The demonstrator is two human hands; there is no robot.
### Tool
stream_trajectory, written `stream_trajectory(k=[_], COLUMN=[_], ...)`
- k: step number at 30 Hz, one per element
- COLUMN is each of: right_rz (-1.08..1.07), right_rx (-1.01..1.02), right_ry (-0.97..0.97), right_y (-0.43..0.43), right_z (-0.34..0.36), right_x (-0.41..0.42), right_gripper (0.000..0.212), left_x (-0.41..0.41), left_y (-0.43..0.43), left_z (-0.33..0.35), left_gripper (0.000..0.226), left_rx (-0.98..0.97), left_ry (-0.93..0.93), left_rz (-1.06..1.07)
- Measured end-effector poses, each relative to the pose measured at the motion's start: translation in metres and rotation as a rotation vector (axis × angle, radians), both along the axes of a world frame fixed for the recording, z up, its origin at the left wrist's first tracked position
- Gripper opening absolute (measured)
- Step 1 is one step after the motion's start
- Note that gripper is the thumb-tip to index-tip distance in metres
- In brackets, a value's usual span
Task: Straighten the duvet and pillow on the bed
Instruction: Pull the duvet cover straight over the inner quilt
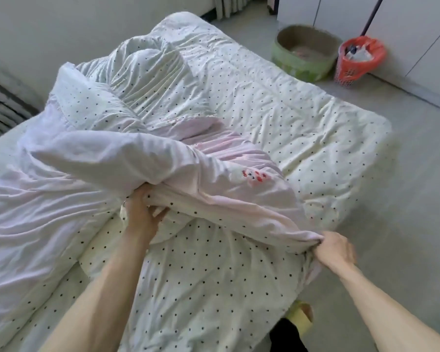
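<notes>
- Bare forearms reach in from the bottom edge toward the bed, one on each side.
- Far left, against the wall, a ribbed radiator (0, 105) shows beside the mattress.
- Next to it a dotted pillow (84, 105) with a pale flanged edge lies tilted at the far left of the bed, partly under bunched cloth.
- Left hand (140, 217) grips a gathered fold of the duvet (87, 161), fingers curled into the cloth, with a ring visible on one finger.
- Pale pink on one face and white with small dark dots on the other, the duvet is heaped and heavily creased across the left and middle of the bed, and its held edge is raised off the mattress.
- Near the middle of the pink face sits a small red-and-white motif (254, 175).
- Right hand (334, 250) pinches the duvet's corner at the near right edge of the bed, fingers closed tight on it.
- Beyond, the dotted cream sheet (302, 128) lies wrinkled but flat.
- On the floor by the near edge is a yellow slipper (302, 317).
- At the far right stand a green-sided basket (302, 59) and, just beside it, a red bin (358, 59).
</notes>
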State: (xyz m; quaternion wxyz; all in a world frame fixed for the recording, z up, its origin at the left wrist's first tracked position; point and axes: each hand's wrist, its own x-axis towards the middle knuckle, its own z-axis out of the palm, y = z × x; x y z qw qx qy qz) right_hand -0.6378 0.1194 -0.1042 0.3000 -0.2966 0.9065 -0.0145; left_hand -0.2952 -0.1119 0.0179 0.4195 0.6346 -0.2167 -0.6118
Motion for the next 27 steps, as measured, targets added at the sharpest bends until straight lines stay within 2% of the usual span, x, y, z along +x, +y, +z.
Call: stream_trajectory(k=[2, 4, 6, 8, 11, 12, 13, 15, 16, 17, 18, 20, 22, 24, 27], right_rz=[0.028, 0.048, 0.108, 0.105, -0.064, -0.11, -0.156, -0.225, -0.254, -0.291, -0.316, -0.303, -0.278, -0.32, -0.353], right_rx=[-0.024, -0.109, -0.238, -0.455, -0.737, -0.758, -0.767, -0.754, -0.756, -0.745, -0.716, -0.58, -0.415, -0.373, -0.448], right_ry=[-0.061, -0.177, -0.278, -0.363, -0.42, -0.416, -0.409, -0.363, -0.287, -0.213, -0.155, -0.098, -0.188, -0.313, -0.375], right_y=[0.002, -0.006, -0.023, -0.041, -0.065, -0.069, -0.072, -0.076, -0.078, -0.078, -0.078, -0.073, -0.071, -0.077, -0.092], right_z=[0.016, 0.032, 0.049, 0.071, 0.106, 0.116, 0.123, 0.125, 0.121, 0.112, 0.102, 0.074, 0.041, 0.015, 0.03], right_x=[0.007, 0.008, 0.011, 0.001, -0.03, -0.041, -0.061, -0.094, -0.114, -0.134, -0.15, -0.175, -0.184, -0.184, -0.172], right_gripper=[0.027, 0.05, 0.087, 0.114, 0.131, 0.125, 0.106, 0.04, 0.015, 0.011, 0.016, 0.018, 0.016, 0.029, 0.066], left_x=[-0.03, -0.063, -0.093, -0.14, -0.212, -0.229, -0.252, -0.283, -0.3, -0.315, -0.326, -0.347, -0.359, -0.365, -0.349], left_y=[-0.002, 0.001, 0.006, 0.01, 0.006, 0.005, 0.0, -0.011, -0.017, -0.021, -0.023, -0.02, -0.02, -0.026, -0.032], left_z=[0.007, 0.017, 0.026, 0.049, 0.077, 0.08, 0.083, 0.078, 0.073, 0.065, 0.055, 0.037, 0.011, -0.021, -0.042], left_gripper=[0.05, 0.055, 0.031, 0.02, 0.019, 0.02, 0.02, 0.029, 0.041, 0.059, 0.074, 0.084, 0.083, 0.067, 0.055], left_rx=[0.003, -0.012, -0.059, -0.162, -0.291, -0.308, -0.327, -0.317, -0.316, -0.315, -0.302, -0.276, -0.286, -0.33, -0.45], left_ry=[-0.109, -0.203, -0.26, -0.296, -0.364, -0.387, -0.429, -0.491, -0.463, -0.407, -0.373, -0.398, -0.577, -0.805, -1.024], left_rz=[0.026, -0.023, -0.134, -0.298, -0.534, -0.594, -0.658, -0.8, -0.905, -1.02, -1.107, -1.214, -1.27, -1.332, -1.321])
